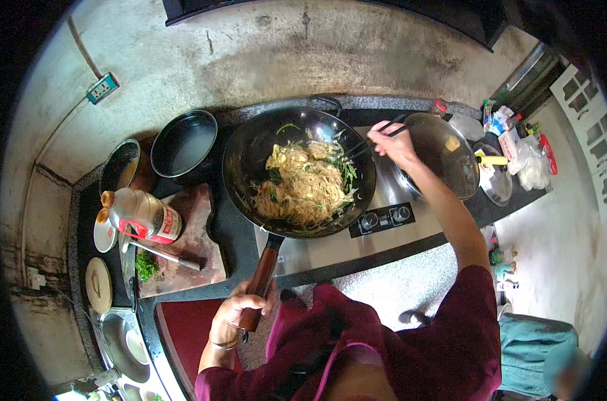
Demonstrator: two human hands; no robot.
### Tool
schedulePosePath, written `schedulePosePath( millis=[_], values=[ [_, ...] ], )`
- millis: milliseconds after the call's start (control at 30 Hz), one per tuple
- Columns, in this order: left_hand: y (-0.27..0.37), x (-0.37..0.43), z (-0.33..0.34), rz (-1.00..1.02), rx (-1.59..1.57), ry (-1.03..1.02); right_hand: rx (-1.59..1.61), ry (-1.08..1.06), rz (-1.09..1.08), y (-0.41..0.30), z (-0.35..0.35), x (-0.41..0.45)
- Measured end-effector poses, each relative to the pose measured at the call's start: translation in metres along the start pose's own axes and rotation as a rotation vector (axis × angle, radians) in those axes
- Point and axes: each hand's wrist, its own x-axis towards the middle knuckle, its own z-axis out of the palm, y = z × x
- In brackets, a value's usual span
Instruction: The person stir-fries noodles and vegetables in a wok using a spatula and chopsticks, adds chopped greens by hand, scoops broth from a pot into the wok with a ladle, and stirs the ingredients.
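Note:
My left hand [240, 306] grips the brown wooden handle [263, 280] of a large black wok [248, 150]. Inside the wok lies a heap of thin noodles [308, 185] mixed with green leaves and pale shreds. My right hand [393, 143] holds a pair of dark chopsticks [366, 146] over the wok's right side, their tips at the edge of the food. Beneath the wok is a steel gas stove [323, 250] with two black knobs [385, 218].
A glass lid [434, 150] lies right of the wok. On the left are a black pot [184, 143], an oil jug [148, 215], a cutting board [193, 250] with chopped greens [146, 265], a ladle [168, 255] and a sink [120, 346]. Another person [539, 341] is at lower right.

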Motion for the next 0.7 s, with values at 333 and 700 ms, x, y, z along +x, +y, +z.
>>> schedulePosePath(
  millis=[333,700],
  values=[
    [0.002,0.002,0.004,-0.039,-0.059,0.035,0.095,-0.283,0.227,-0.005,0.133,0.0],
    [0.005,0.001,0.007,-0.003,-0.045,0.076,0.029,-0.066,0.037,0.036,0.055,0.047]
  ],
)
